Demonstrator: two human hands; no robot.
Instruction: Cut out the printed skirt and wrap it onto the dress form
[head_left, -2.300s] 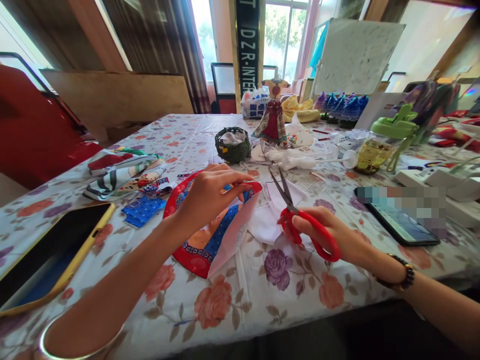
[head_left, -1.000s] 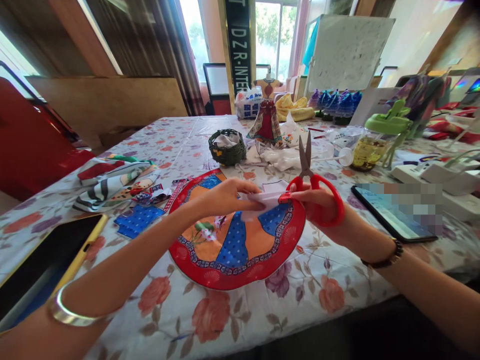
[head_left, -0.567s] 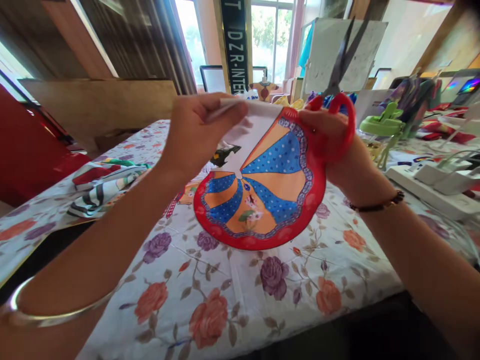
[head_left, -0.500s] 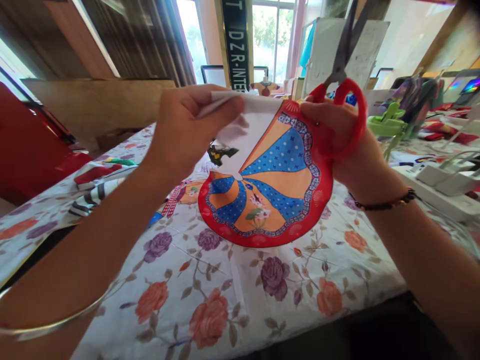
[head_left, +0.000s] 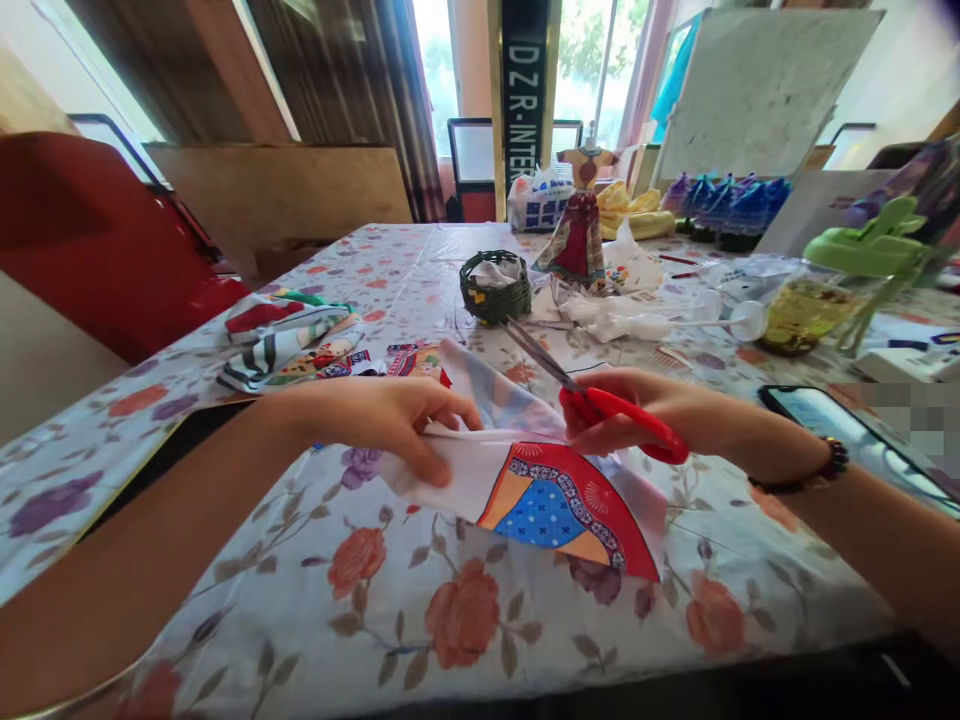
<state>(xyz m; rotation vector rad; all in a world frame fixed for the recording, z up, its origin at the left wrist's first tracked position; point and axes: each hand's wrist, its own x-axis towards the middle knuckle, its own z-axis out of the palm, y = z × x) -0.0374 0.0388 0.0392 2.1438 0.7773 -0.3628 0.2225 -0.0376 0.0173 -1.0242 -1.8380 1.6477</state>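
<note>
A printed piece of fabric (head_left: pixel 551 512), red-bordered with blue and orange panels, lies folded over low above the table, its pale reverse side showing behind. My left hand (head_left: pixel 386 415) pinches its white part between thumb and fingers. In my right hand (head_left: pixel 637 400) is a pair of scissors (head_left: pixel 626 415) with red handles; the blades point away to the upper left and look closed. The fingertips of that hand are also at the fabric's upper edge; whether they grip it, I cannot tell.
A flowered tablecloth (head_left: pixel 277 560) covers the table. Beyond the fabric stand a dark green basket (head_left: pixel 495 290) and a small dressed form (head_left: pixel 581 220). Folded cloths (head_left: pixel 292 335) lie left. A phone (head_left: pixel 832 420) and a green-lidded jug (head_left: pixel 814 300) are on the right.
Both hands have come down toward the table with the fabric, which was held up spread out and is now folded over. The scissors have swung from upright to pointing left and away.
</note>
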